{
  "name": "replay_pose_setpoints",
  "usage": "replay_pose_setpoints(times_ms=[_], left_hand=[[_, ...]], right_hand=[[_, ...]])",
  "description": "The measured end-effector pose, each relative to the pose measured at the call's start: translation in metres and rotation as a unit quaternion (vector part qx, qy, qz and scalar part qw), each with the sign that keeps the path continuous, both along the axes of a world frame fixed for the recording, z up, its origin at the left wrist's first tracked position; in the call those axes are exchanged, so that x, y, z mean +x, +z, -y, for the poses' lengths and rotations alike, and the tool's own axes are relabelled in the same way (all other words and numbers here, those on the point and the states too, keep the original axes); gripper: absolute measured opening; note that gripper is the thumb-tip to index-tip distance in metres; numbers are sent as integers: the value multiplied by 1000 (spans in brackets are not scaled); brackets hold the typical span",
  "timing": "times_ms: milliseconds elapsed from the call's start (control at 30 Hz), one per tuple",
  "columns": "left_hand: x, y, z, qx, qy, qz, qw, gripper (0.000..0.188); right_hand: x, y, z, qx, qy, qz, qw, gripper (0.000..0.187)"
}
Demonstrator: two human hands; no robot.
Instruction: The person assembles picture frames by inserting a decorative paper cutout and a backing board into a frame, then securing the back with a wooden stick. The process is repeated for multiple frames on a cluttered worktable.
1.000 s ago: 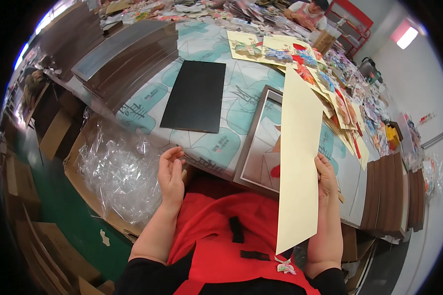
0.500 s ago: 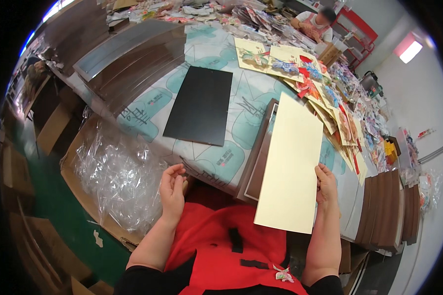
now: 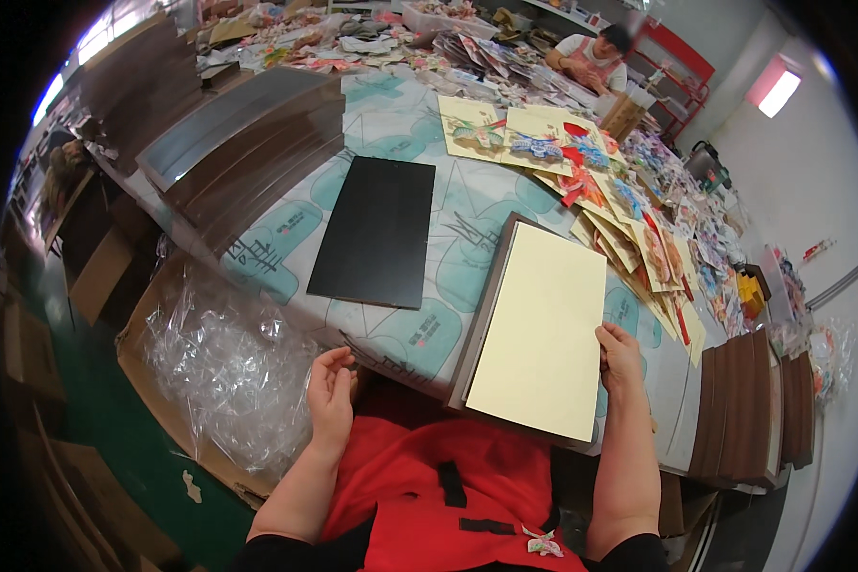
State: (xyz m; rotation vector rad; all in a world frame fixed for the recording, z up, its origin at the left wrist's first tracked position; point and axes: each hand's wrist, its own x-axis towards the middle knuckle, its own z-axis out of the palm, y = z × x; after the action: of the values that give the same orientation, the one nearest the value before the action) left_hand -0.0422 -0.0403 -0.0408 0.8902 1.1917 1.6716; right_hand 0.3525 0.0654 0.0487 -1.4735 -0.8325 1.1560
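Note:
A blank cream card (image 3: 541, 329) lies over a shallow brown frame (image 3: 483, 329) near the table's front edge. The frame's left side shows beside the card, and the rest of it is covered. My right hand (image 3: 621, 357) pinches the card's right edge between thumb and fingers. My left hand (image 3: 330, 393) hovers by the front edge of the table, its fingers loosely bent and holding nothing I can see. A flat black panel (image 3: 374, 234) rests on the patterned table cover (image 3: 453, 229), left of the frame.
Cream cards with colourful butterfly and ribbon decorations (image 3: 596, 181) overlap at the right. Brown frames are stacked at the back left (image 3: 243, 143) and far right (image 3: 742, 410). A carton of clear plastic bags (image 3: 224, 367) stands below left. Across the table, a person (image 3: 593, 65) sits among heaped papers.
The cream card has come down from a raised tilt to lie over the brown frame, my right hand still on its edge. The left hand has barely moved. The view has shifted slightly.

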Motion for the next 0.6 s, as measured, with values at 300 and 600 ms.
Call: replay_pose_setpoints(times_ms=[300, 600], left_hand=[[2, 3, 0, -12, -4, -6, 1000, 27], [-10, 44, -68, 86, 50, -369, 924, 41]], right_hand=[[1, -1, -5, -13, 15, 37, 999, 16], [-3, -4, -1, 53, 4, 189, 981, 30]])
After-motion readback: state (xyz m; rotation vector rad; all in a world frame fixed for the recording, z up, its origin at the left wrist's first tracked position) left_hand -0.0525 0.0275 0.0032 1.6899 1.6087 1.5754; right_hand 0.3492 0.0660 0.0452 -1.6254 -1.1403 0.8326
